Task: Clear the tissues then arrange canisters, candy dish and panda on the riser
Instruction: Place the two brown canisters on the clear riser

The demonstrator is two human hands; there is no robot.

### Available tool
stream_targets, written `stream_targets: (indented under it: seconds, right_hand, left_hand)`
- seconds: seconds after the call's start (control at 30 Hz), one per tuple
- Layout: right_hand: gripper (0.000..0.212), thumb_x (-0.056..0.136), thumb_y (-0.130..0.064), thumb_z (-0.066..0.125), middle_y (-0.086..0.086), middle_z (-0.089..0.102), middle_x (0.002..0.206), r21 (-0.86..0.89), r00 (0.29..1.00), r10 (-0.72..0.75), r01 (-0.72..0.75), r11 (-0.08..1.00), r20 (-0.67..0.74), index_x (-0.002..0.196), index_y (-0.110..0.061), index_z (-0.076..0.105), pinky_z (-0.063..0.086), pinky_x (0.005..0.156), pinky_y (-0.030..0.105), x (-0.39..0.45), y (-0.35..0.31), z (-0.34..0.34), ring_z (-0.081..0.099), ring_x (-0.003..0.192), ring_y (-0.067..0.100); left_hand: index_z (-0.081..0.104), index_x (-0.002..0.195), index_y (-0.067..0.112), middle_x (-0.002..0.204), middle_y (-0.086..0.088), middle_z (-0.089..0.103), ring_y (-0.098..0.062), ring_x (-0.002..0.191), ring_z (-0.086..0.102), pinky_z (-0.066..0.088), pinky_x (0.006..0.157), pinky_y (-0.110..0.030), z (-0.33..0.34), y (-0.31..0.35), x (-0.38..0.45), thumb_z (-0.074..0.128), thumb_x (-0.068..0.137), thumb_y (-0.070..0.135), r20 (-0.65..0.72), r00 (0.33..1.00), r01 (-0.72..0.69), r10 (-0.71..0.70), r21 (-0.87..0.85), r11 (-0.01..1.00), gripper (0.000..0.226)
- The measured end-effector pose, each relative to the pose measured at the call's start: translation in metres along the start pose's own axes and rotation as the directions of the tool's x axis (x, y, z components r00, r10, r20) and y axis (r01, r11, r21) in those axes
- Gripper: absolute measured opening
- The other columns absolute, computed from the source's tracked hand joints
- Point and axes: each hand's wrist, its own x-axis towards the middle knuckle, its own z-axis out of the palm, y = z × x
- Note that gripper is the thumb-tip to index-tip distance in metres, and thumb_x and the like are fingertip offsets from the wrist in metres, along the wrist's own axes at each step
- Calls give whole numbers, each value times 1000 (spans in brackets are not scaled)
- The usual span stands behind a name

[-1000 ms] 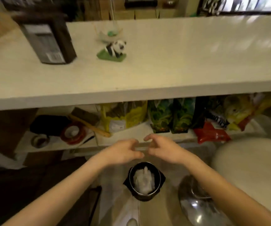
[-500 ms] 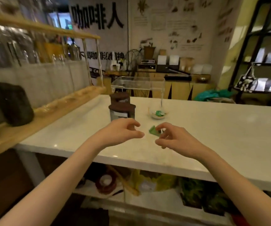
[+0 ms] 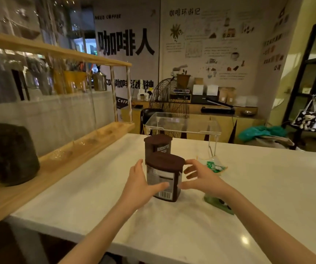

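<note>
Two brown cocoa canisters stand on the white counter (image 3: 271, 189), the near canister (image 3: 162, 175) in front of the far canister (image 3: 158, 145). My left hand (image 3: 140, 185) cups the near canister's left side, thumb across its label. My right hand (image 3: 202, 180) is at its right side with fingers spread, just off the lid. A glass candy dish (image 3: 213, 165) with green sweets sits behind my right hand. The panda (image 3: 220, 203) on its green base is mostly hidden under my right forearm. The clear riser (image 3: 182, 124) stands at the counter's far edge. No tissues are in view.
A wooden rack (image 3: 88, 141) with a glass panel runs along the counter's left side, with a dark rounded object (image 3: 8, 153) on it. Beyond the counter are a wire fan (image 3: 169, 103), a sideboard with boxes, and a black shelf unit (image 3: 309, 73) at the right.
My view rose from the bin under the counter to the countertop. Both hands moved forward from mid-air to either side of the near canister.
</note>
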Motion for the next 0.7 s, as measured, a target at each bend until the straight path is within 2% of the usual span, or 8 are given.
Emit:
stream_targets:
  seconds: [0.1, 0.17, 0.2, 0.3, 0.47, 0.6, 0.7]
  right_hand:
    - [87, 61, -22, 84, 0, 54, 122, 34, 999, -17, 15, 999, 46, 133, -22, 35, 47, 75, 17, 15, 8, 4, 52, 106, 13]
    - [88, 60, -18, 84, -6, 55, 124, 41, 995, -52, 48, 998, 83, 134, -24, 36, 47, 76, 14, 22, 13, 7, 53, 111, 11]
    - [88, 60, -16, 84, -7, 55, 125, 67, 992, -71, 64, 996, 103, 134, -25, 37, 49, 81, 16, 24, 15, 8, 53, 114, 11]
    - [88, 58, -8, 83, -6, 60, 124, 139, 986, -125, 109, 984, 110, 132, -26, 41, 52, 90, 28, 30, 18, 11, 57, 112, 11]
    - [77, 51, -14, 87, -16, 65, 107, 93, 987, -159, 157, 983, 24, 115, -38, 50, 57, 74, 20, 37, 7, 15, 63, 97, 5]
    - [76, 48, -33, 86, -18, 65, 106, 20, 982, -185, 186, 982, -44, 113, -44, 48, 58, 80, 31, 43, -21, 7, 63, 95, 3]
    - [83, 50, -46, 82, -19, 63, 110, -94, 973, -206, 196, 976, -104, 123, -40, 45, 56, 84, 33, 50, -45, -2, 59, 98, 4]
  left_hand:
    - [29, 133, 22, 135, 0, 44, -18, 126, 43, 44, 99, -31, 14, -12, 12, 81, 54, 42, 59, 997, -43, 47, -64, 997, 96]
    - [36, 120, 26, 115, 13, 52, -6, 109, 51, 46, 78, -12, 19, -14, 18, 82, 55, 34, 68, 994, -77, 87, -131, 988, 81]
    - [36, 118, 28, 110, 16, 52, -4, 105, 52, 44, 71, -9, 20, -14, 21, 83, 56, 29, 68, 992, -96, 108, -158, 983, 78]
    - [36, 126, 24, 118, 10, 54, -8, 110, 52, 44, 82, -20, 22, -15, 31, 85, 52, 30, 63, 987, -135, 147, -169, 976, 89]
    - [34, 129, 25, 125, 10, 54, -9, 114, 51, 44, 87, -24, 19, -16, 52, 85, 39, 46, 72, 991, -100, 116, -188, 977, 105]
    - [33, 131, 27, 121, 11, 54, -10, 111, 52, 44, 90, -27, 4, 0, 73, 85, 41, 47, 53, 990, -113, 127, -213, 970, 106]
    - [36, 128, 30, 105, 18, 54, -5, 98, 51, 43, 81, -21, -13, 18, 91, 84, 47, 41, 75, 982, -152, 171, -210, 966, 95]
